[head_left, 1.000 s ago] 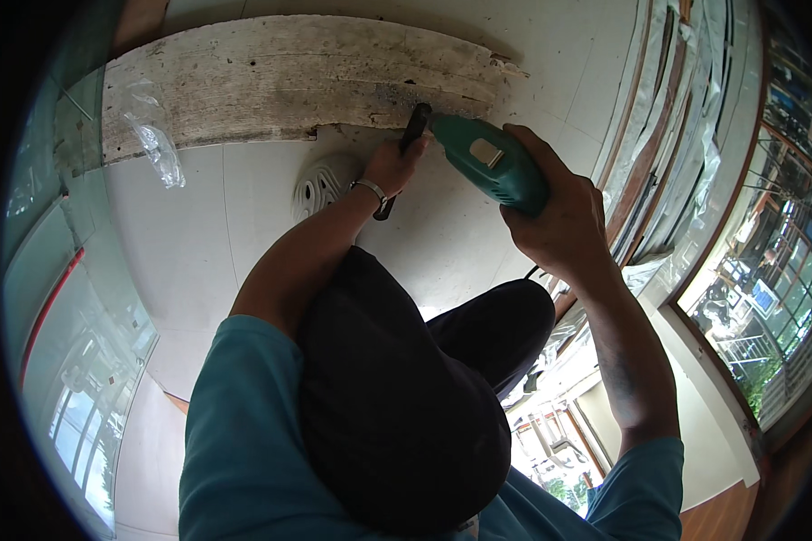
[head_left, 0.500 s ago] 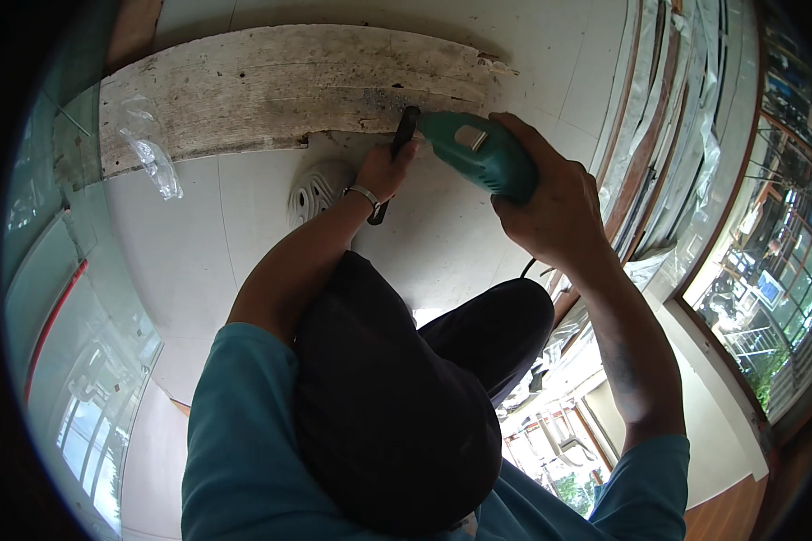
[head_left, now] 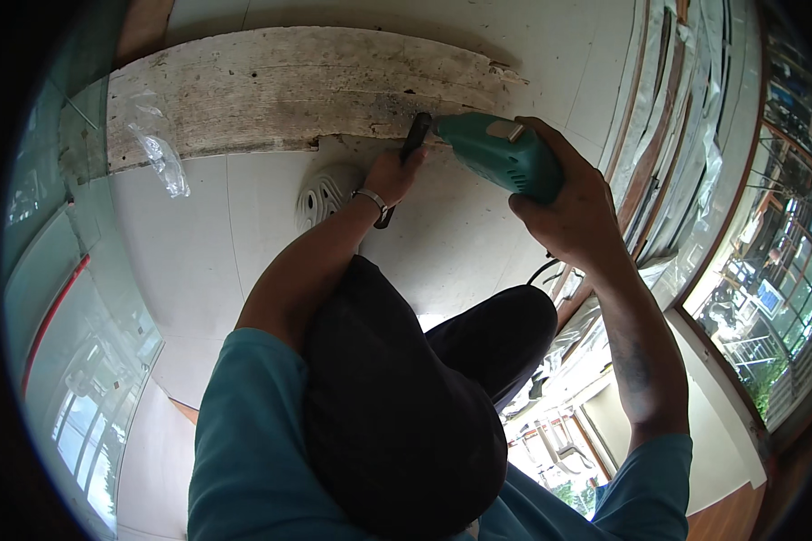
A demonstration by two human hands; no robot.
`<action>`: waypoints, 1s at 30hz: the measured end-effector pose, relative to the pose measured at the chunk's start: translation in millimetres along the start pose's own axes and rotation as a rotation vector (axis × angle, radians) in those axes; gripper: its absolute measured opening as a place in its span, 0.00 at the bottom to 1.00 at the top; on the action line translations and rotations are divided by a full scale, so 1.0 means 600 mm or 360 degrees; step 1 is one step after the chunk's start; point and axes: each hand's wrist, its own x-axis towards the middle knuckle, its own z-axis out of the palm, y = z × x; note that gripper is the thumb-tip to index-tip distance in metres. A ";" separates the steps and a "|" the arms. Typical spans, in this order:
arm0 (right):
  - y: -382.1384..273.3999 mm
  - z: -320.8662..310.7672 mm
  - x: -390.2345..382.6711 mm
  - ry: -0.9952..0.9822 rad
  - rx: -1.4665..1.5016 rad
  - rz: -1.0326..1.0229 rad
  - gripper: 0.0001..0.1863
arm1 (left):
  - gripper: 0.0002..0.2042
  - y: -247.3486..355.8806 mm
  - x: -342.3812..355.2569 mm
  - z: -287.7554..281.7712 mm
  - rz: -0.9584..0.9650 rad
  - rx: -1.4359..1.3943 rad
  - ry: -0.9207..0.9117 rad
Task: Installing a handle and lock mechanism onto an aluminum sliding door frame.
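Observation:
My right hand point(head_left: 576, 209) is wrapped around the rear of a green power drill point(head_left: 492, 153), whose nose points left. My left hand point(head_left: 392, 178) grips a narrow black bar point(head_left: 416, 137) that slants up and to the right. The drill's front end meets the upper part of the bar or lies very close to it; the bit itself cannot be made out. Behind both sits a worn, pale wooden plank point(head_left: 262, 90) with stains, holes and a chipped lower edge. The bar's top end overlaps the plank's near edge.
White footwear with slots point(head_left: 320, 194) shows beside my left wrist. A crumpled clear plastic wrapper point(head_left: 162, 165) hangs over the plank's left part. Glass panels point(head_left: 90, 343) stand at the left. Long wrapped strips point(head_left: 663, 126) lean along the right, and a black cord point(head_left: 541, 270) trails below the drill.
Both hands, the drill and the bar have shifted slightly right in the picture, as has the whole scene a little. The drill has turned slightly, its grips unchanged.

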 end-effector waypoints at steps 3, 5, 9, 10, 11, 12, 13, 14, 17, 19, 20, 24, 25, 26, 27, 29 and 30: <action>0.000 0.000 -0.008 0.0010 0.0026 0.0041 0.36 | 0.28 0.011 -0.003 0.001 0.0054 -0.0019 -0.0003; -0.007 0.007 -0.011 0.0006 -0.0026 -0.0028 0.36 | 0.28 0.015 -0.004 0.002 0.0057 -0.0030 -0.0028; -0.009 0.008 -0.002 0.0022 -0.0046 0.0006 0.35 | 0.27 0.008 -0.006 -0.004 -0.0004 0.0014 -0.0008; -0.006 0.004 0.000 0.0029 -0.0051 0.0015 0.35 | 0.27 0.009 -0.005 -0.002 -0.0005 0.0012 0.0003; -0.005 0.002 0.002 0.0029 0.0009 0.0102 0.35 | 0.27 0.007 -0.002 -0.002 0.0001 0.0013 -0.0008; -0.004 0.000 0.001 0.0030 0.0070 0.0190 0.35 | 0.27 0.006 0.000 0.000 0.0023 0.0025 0.0010; 0.001 0.001 -0.002 0.0038 0.0067 0.0199 0.35 | 0.27 0.004 0.003 0.003 0.0045 0.0037 0.0027; 0.009 0.002 -0.005 0.0029 0.0137 0.0203 0.36 | 0.27 0.003 0.004 0.004 0.0045 0.0039 0.0026; -0.002 0.013 -0.020 0.0043 0.0016 0.0029 0.36 | 0.27 -0.005 0.007 0.007 0.0069 -0.0009 0.0052; -0.023 0.013 -0.015 -0.0043 -0.0099 0.0071 0.35 | 0.27 -0.021 0.011 0.000 0.0091 0.0004 0.0082; -0.022 0.012 -0.010 -0.0044 -0.0089 0.0070 0.35 | 0.27 -0.014 0.008 0.003 0.0095 0.0003 0.0063; -0.003 0.002 -0.005 0.0011 0.0074 0.0097 0.35 | 0.26 0.004 0.002 0.006 0.0013 -0.0108 0.0014; 0.006 0.006 -0.005 0.0062 0.0184 0.0113 0.35 | 0.26 0.006 0.003 0.005 0.0029 -0.0074 0.0015; 0.004 0.010 -0.012 0.0100 0.0185 0.0089 0.35 | 0.26 0.002 0.003 0.005 0.0024 -0.0076 0.0025; 0.001 0.014 -0.017 0.0092 0.0185 0.0081 0.35 | 0.26 -0.001 0.004 0.005 0.0048 -0.0085 0.0037; -0.010 0.019 -0.022 0.0036 -0.0093 -0.0009 0.35 | 0.26 -0.001 0.002 0.005 0.0070 -0.0098 0.0039; -0.015 0.018 -0.018 0.0007 -0.0152 -0.0005 0.36 | 0.26 0.003 0.000 0.003 0.0064 -0.0118 0.0020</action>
